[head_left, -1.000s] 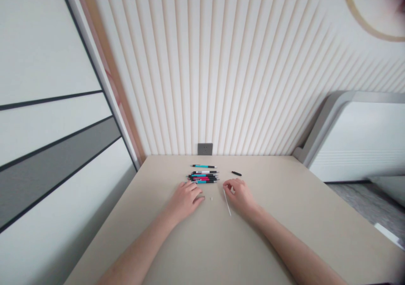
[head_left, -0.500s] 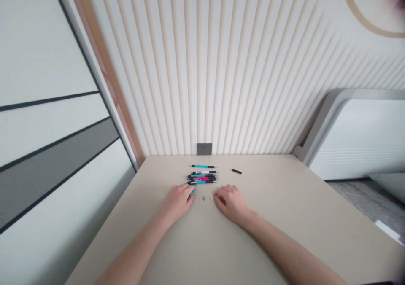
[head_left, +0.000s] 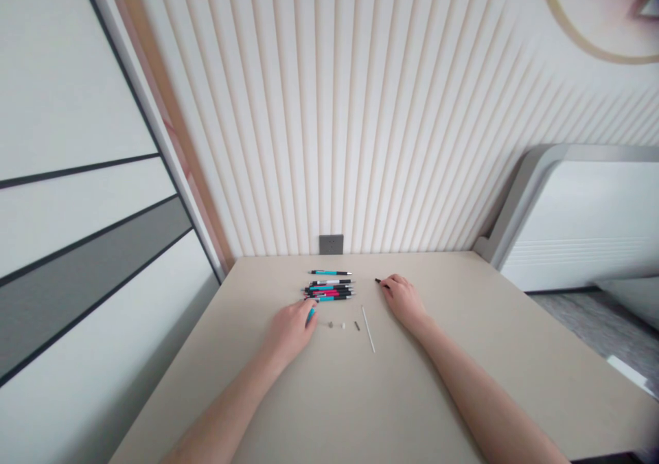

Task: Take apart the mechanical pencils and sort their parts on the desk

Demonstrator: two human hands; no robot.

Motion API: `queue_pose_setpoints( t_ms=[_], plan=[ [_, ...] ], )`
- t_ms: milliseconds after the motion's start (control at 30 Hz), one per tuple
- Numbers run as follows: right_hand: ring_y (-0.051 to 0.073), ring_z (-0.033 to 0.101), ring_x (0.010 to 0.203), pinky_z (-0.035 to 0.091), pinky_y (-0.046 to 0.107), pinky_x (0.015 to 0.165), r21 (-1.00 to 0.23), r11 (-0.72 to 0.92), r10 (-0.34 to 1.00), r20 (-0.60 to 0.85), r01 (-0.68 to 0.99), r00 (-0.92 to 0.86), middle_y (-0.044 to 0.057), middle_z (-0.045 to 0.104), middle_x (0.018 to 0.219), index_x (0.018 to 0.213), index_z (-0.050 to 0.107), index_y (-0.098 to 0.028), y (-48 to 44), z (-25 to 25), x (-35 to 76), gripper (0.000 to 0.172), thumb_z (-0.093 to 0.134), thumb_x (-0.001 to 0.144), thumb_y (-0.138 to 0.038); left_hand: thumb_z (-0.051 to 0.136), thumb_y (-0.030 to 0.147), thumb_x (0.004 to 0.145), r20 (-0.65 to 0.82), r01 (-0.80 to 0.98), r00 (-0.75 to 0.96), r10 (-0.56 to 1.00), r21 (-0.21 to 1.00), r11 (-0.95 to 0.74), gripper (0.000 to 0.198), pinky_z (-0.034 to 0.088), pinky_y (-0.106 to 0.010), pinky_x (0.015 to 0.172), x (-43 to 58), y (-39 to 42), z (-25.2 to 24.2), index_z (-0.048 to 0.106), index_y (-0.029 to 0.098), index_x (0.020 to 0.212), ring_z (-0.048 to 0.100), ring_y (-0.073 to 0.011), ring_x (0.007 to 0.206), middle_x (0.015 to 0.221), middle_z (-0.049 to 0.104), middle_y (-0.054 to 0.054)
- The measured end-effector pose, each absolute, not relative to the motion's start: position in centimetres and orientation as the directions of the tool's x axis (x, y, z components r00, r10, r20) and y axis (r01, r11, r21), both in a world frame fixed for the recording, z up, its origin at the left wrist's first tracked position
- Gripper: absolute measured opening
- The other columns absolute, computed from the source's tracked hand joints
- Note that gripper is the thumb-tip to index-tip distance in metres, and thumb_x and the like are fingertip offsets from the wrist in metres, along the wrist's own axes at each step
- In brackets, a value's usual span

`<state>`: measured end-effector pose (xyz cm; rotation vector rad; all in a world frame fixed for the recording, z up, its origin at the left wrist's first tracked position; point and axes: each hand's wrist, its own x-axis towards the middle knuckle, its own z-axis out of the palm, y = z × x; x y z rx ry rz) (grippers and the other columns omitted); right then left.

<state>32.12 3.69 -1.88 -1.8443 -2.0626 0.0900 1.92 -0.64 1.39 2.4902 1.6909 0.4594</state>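
Note:
My left hand point(head_left: 293, 323) is closed around a blue pen barrel point(head_left: 311, 315), most of it hidden by the fingers. Further right, my right hand point(head_left: 404, 300) has its fingertips pinched on a black pen grip point(head_left: 378, 281), whose tip shows past the fingers. Between the hands lie a thin white refill point(head_left: 368, 329), a small dark spring-like piece point(head_left: 357, 325), a small white piece point(head_left: 343, 325) and a small grey piece point(head_left: 330, 325). Several ballpoint pens point(head_left: 329, 290) in blue, red, white and black lie in a stack beyond my left hand.
One blue and black pen point(head_left: 330, 272) lies apart behind the stack. A dark wall socket point(head_left: 331, 244) sits at the back edge of the beige table point(head_left: 319, 402). A grey and white headboard point(head_left: 576, 210) stands at the right, a white cabinet point(head_left: 77, 244) at the left.
My right hand has moved right and away from me to the black grip and closed on it. The refill and spring-like piece now show on the table. My left hand stays about the same.

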Motion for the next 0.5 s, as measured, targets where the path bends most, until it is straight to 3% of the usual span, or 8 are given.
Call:
queue_pose_setpoints(
  t_ms=[100,233,367,500],
  plan=[
    [0.019,0.059,0.102,0.037,0.026,0.088,-0.289,0.147,0.971,0.225,0.946,-0.082,0.008,0.064,0.109,0.119,0.062,-0.021,3.1,-1.8,31.4,0.032,0.043,0.094,-0.019,0.046,0.021,0.093,0.312,0.871,0.354,0.882,0.233,-0.432,0.024,0.046,-0.035,0.086,1.3,-0.1,0.9,0.06,0.02,0.112,0.061,-0.0234,0.098,0.106,0.065,-0.008],
    [0.02,0.061,0.095,0.04,0.026,0.083,-0.27,0.119,0.98,0.186,0.956,-0.069,0.008,0.064,0.103,0.115,0.065,-0.023,3.2,-1.8,31.1,0.029,0.045,0.096,-0.031,0.045,0.011,0.09,0.392,0.85,0.362,0.846,0.234,-0.472,0.031,0.045,-0.037,0.091,0.3,1.0,-0.1,0.062,0.018,0.116,0.058,-0.023,0.101,0.111,0.064,-0.009],
    [0.02,0.062,0.094,0.04,0.026,0.082,-0.274,0.079,0.982,0.184,0.958,-0.029,0.008,0.063,0.102,0.11,0.067,-0.022,3.4,-1.2,31.7,0.03,0.044,0.097,-0.034,0.041,-0.004,0.081,0.376,0.811,0.426,0.823,0.244,-0.531,0.05,0.044,-0.037,0.096,-0.5,1.9,-0.8,0.063,0.021,0.118,0.057,-0.0215,0.108,0.118,0.064,-0.006],
    [0.021,0.063,0.093,0.041,0.028,0.078,-0.228,0.02,0.992,0.129,0.974,0.009,0.011,0.065,0.103,0.102,0.069,-0.019,2.4,-0.1,32.4,0.031,0.045,0.095,-0.037,0.043,-0.006,0.079,0.352,0.807,0.436,0.828,0.255,-0.533,0.049,0.045,-0.037,0.093,-0.6,1.9,-0.7,0.066,0.021,0.113,0.058,-0.0213,0.106,0.113,0.065,-0.005]
  ],
)
